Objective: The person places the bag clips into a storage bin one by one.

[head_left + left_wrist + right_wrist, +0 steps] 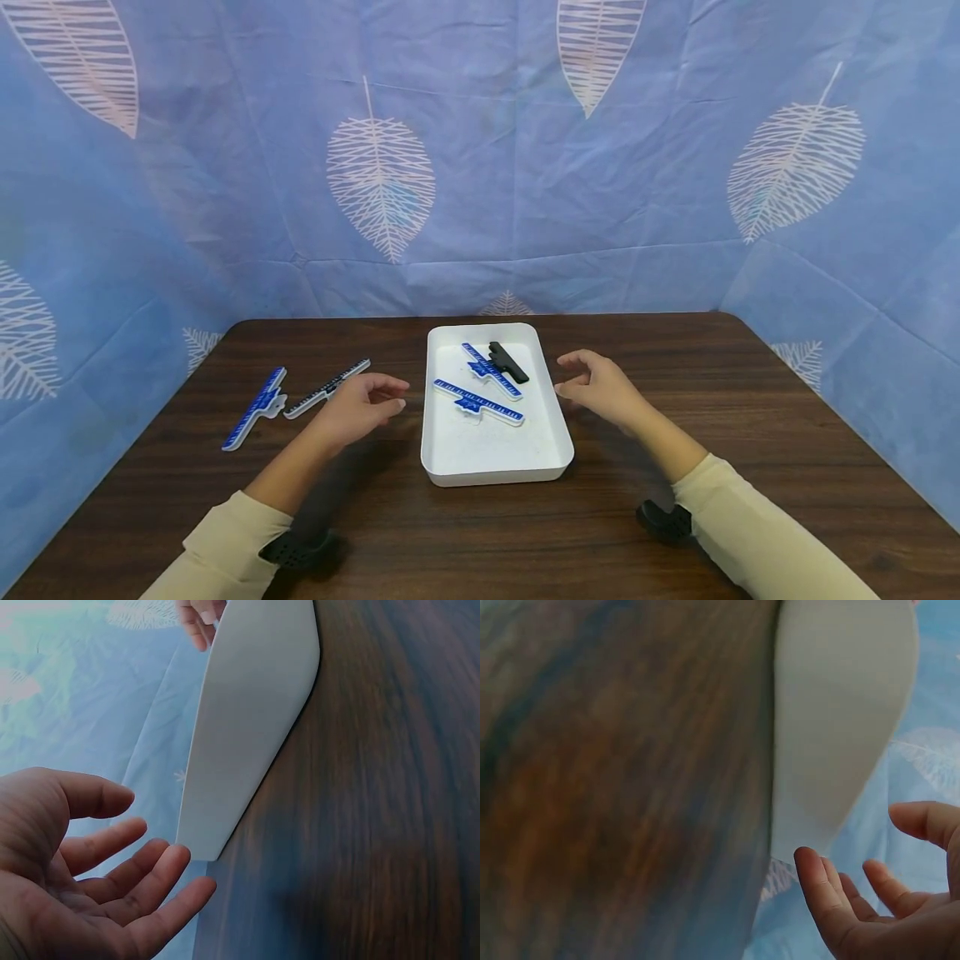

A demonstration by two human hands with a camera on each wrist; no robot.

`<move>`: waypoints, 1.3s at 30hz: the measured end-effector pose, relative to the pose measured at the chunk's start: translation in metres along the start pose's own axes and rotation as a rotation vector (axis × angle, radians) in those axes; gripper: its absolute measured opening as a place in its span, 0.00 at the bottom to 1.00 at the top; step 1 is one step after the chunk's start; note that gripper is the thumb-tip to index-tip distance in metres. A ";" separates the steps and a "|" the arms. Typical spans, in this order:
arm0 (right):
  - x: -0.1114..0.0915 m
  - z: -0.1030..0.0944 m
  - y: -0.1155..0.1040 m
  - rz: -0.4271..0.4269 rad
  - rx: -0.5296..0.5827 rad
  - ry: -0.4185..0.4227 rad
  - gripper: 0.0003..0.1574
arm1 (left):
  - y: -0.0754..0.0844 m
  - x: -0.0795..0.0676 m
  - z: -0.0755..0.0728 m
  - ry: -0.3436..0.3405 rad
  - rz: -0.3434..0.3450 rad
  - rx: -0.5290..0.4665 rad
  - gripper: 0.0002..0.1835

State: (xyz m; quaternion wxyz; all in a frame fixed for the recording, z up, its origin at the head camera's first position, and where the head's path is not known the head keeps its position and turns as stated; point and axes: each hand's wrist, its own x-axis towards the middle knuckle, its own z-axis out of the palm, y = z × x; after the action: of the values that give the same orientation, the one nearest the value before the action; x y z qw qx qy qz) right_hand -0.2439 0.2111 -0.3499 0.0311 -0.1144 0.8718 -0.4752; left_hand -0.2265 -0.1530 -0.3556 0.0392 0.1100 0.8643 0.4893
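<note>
A white tray (487, 454) stands between my two hands. Inside it lie two blue-and-white ruler clips, an upper ruler clip (492, 372) and a lower ruler clip (478, 403), plus a black clip (510, 362) beside the upper one. My left hand (363, 408) hovers off the tray's left side, fingers loosely bent and nothing in them. On the opposite side, my right hand (600, 387) is near the tray's right edge, also holding nothing. In both wrist views the fingers are spread close to the tray's outer wall (251, 712).
Left of my left hand, another blue ruler clip (255, 410) and a black-and-white ruler clip (330, 387) lie on the dark wooden table (480, 542). A blue cloth (487, 183) with white leaf prints hangs behind the table and along its sides.
</note>
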 end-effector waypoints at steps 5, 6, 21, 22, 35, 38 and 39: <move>0.007 0.003 0.002 0.089 0.101 -0.025 0.33 | 0.000 -0.004 -0.006 0.024 0.006 0.041 0.16; 0.008 0.004 0.002 0.106 0.111 -0.028 0.33 | 0.000 -0.005 -0.007 0.029 0.005 0.044 0.16; 0.010 0.004 0.004 0.201 0.302 -0.185 0.42 | -0.005 -0.018 -0.024 0.181 0.124 0.238 0.13; 0.011 0.003 0.005 0.202 0.313 -0.198 0.42 | -0.007 -0.019 -0.026 0.179 0.137 0.261 0.14; 0.013 -0.003 0.008 0.247 0.477 -0.364 0.58 | -0.019 -0.024 -0.053 0.111 0.254 0.405 0.20; 0.012 -0.005 0.008 0.249 0.507 -0.373 0.61 | -0.022 -0.024 -0.060 0.109 0.256 0.425 0.21; 0.012 -0.006 0.009 0.247 0.512 -0.376 0.61 | -0.023 -0.023 -0.063 0.111 0.254 0.439 0.21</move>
State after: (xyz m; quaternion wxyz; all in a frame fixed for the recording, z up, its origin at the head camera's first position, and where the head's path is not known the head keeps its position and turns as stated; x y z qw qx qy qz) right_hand -0.2576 0.2177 -0.3535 0.2764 -0.0823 0.7105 -0.6419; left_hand -0.2183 -0.2224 -0.3442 -0.0949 0.1962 0.9299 0.2962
